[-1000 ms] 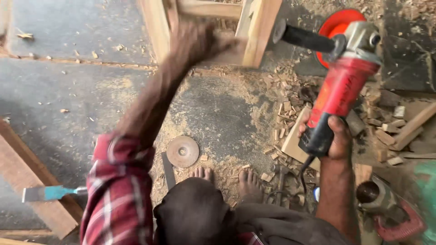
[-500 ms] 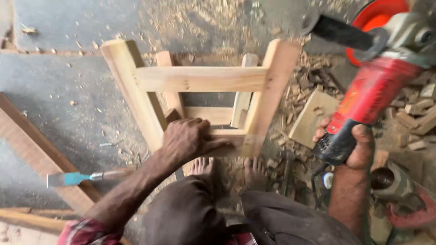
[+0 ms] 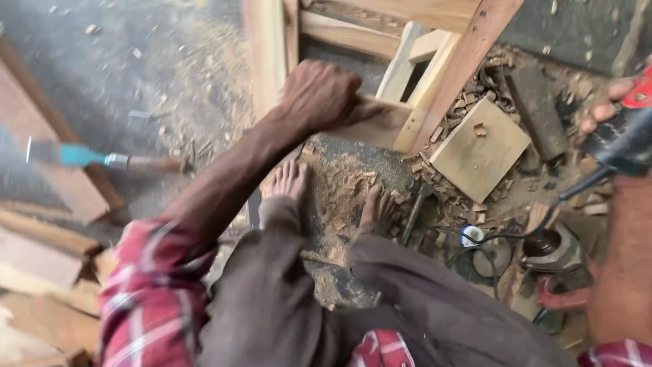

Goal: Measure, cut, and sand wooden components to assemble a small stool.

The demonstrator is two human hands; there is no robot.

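Down on the sawdust-strewn floor [image 3: 170,61], bracing a wooden frame [image 3: 407,75] ahead of bare feet. Left hand [image 3: 322,95] pressing down on a lower rail, fingers clenched over the wood, arm reaching forward nearly straight from a plaid sleeve. Right hand [image 3: 608,112] sitting at the right edge, gripping the dark rear of a red power tool [image 3: 628,132], apparently a grinder, though mostly cropped from view; cord trailing down toward the floor. Judging the step as steadying the frame before working it with the tool. Calling next for a firm hold on the rail and bringing the tool across to the wood. Lying nearby: a blue-handled chisel [image 3: 102,160] to the left, a square wooden block [image 3: 479,149] among chips to the right.
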